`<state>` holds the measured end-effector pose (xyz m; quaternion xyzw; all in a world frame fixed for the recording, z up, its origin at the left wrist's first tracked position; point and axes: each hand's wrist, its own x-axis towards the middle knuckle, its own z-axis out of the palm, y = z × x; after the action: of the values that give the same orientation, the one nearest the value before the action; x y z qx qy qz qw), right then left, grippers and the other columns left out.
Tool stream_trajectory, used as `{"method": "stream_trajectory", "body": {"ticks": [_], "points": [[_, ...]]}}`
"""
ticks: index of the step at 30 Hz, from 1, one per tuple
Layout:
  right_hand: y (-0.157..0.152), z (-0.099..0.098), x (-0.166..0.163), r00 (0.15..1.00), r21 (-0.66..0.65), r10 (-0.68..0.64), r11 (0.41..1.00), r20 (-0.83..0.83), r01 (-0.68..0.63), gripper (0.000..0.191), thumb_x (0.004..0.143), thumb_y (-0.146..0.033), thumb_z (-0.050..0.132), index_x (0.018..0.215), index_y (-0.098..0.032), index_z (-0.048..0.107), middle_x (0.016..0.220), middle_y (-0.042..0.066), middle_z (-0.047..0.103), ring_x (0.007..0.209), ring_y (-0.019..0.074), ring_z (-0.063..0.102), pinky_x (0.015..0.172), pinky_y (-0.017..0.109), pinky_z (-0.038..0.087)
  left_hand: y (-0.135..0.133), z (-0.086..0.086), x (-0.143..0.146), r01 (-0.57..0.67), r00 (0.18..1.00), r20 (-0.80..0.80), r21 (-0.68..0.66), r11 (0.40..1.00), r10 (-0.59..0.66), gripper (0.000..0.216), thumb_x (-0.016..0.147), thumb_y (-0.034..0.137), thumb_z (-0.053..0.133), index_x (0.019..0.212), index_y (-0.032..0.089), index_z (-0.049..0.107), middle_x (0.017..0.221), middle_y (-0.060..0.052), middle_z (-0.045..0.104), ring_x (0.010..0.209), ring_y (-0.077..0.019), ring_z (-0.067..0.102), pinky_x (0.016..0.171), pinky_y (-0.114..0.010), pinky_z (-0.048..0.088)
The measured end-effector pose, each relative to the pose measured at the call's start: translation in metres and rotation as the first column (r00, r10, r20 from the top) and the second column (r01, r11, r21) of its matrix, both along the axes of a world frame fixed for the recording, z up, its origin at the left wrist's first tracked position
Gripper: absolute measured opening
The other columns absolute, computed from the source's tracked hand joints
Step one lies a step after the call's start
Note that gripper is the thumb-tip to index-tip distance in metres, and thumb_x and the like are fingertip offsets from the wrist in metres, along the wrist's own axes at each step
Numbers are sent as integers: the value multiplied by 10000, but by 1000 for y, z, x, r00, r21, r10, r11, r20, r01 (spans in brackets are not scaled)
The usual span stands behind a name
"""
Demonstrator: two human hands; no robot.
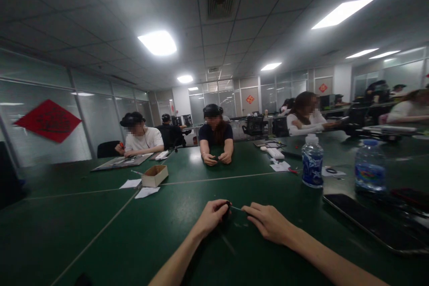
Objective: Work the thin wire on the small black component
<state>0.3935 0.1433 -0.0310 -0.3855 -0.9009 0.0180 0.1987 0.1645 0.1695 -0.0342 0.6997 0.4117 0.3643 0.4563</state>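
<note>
My left hand (214,215) is closed around a small black object (227,209) just above the green table. What kind of object it is, I cannot make out. From the right, my right hand (266,221) pinches a thin, pale bluish stick (237,208). The stick's far end reaches the black object, though whether it goes into it or only touches it is too small to tell. Both hands are over the near middle of the table, a short gap apart.
Right of my hands lie a large phone (372,221) and two water bottles, one nearer (312,163) and one blue-capped (370,170). An open cardboard box (154,176) stands on the left beside white papers (147,192). Across the table (110,232) sit co-workers, one directly opposite (216,136).
</note>
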Motion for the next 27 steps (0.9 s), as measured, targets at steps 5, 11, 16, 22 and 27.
{"method": "stream_trajectory", "body": {"ticks": [5, 11, 16, 22, 27], "points": [[-1, 3, 0, 1000, -22, 9, 1000, 5, -9, 324, 921, -241, 367, 1211, -231, 510, 981, 54, 586, 796, 158, 579, 689, 263, 454, -3, 2, -1, -22, 1000, 3, -1, 1000, 22, 411, 781, 454, 524, 966, 101, 623, 788, -48, 606, 648, -135, 478, 564, -240, 329], [-3, 7, -1, 1000, -30, 17, 999, 23, -17, 322, 920, -232, 357, 1198, -213, 518, 980, 63, 587, 810, 164, 583, 708, 269, 457, 3, -6, -5, -27, 999, 27, -31, 999, 28, 387, 788, 453, 529, 963, 122, 623, 805, -44, 615, 695, -150, 500, 592, -248, 327], [-1, 4, 1, 1000, -22, 29, 999, 9, -29, 316, 922, -231, 356, 1193, -219, 519, 968, 57, 588, 803, 160, 580, 700, 264, 453, 5, -9, -5, -40, 997, 58, -56, 998, 43, 388, 781, 453, 544, 977, 127, 621, 816, -47, 620, 724, -159, 511, 614, -252, 331], [1, 3, 2, 999, -1, 45, 999, 7, -45, 313, 927, -243, 362, 1202, -224, 510, 959, 53, 582, 799, 153, 574, 700, 256, 447, 3, -6, -4, -41, 996, 79, -53, 998, 45, 393, 775, 457, 554, 967, 122, 628, 822, -55, 627, 752, -169, 525, 663, -265, 352], [-1, 4, 1, 999, 0, 36, 999, 14, -36, 307, 923, -230, 367, 1195, -216, 511, 960, 54, 581, 791, 153, 576, 685, 252, 448, 3, -6, -2, -55, 994, 89, -36, 998, 58, 411, 757, 478, 569, 950, 120, 628, 795, -48, 623, 699, -151, 504, 625, -250, 335]]}}
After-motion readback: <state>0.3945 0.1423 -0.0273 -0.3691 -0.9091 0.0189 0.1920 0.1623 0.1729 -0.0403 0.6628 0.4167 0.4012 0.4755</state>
